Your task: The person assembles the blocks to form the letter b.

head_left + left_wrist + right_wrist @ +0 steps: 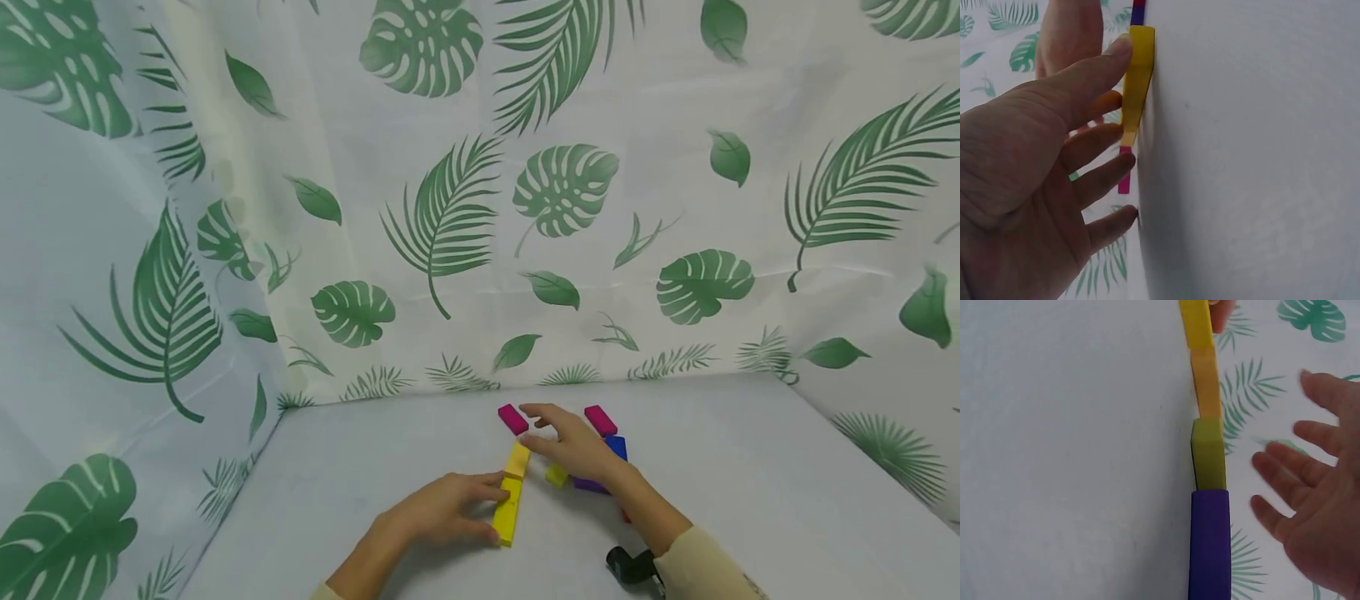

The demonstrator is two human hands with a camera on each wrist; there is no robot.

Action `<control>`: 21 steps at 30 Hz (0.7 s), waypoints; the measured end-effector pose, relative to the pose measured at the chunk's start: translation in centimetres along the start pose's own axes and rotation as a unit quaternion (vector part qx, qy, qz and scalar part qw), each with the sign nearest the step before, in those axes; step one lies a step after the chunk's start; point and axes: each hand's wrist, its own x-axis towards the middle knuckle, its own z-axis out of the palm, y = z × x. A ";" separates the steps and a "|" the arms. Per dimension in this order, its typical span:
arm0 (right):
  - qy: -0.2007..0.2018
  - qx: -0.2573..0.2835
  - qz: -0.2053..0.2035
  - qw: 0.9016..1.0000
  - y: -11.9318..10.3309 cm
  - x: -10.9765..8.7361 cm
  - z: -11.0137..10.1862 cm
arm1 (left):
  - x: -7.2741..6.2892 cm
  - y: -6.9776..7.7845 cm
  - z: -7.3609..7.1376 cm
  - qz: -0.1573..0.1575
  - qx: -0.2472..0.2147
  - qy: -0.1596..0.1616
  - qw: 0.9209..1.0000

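Observation:
My left hand (450, 510) rests at the left side of a row of yellow blocks (507, 512), its thumb and fingertips against it. In the left wrist view, those fingers are spread and only slightly bent beside the yellow block (1138, 81). A lighter orange-yellow block (517, 459) continues the row at the far end. Over that end hovers my right hand (573, 442), its thumb close to the block; whether it touches is unclear. The right wrist view shows the right fingers (1279, 475) loose and apart from the blocks. Beyond the row lies a pink block (513, 419).
Right of the row, partly behind the right forearm, are an olive-yellow block (557, 476), a purple block (591, 485), a blue block (617, 447) and another pink block (601, 420). A red piece (626, 514) peeks out beside the forearm. Leaf-patterned cloth (450, 350) rises behind the white tabletop (337, 467).

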 end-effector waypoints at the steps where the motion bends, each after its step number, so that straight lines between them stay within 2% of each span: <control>1: -0.007 -0.003 -0.002 1.000 0.2 -0.1 0.2 | -0.1 0.0 0.0 -0.003 0.003 0.001 1.000; 11: -0.061 -0.042 -0.011 0.997 0.5 -0.2 1.2 | -0.7 0.5 0.1 -0.037 0.014 0.012 0.999; 21: -0.069 -0.066 -0.010 0.995 0.3 -0.4 1.5 | -1.6 0.5 0.2 -0.038 0.026 0.014 0.999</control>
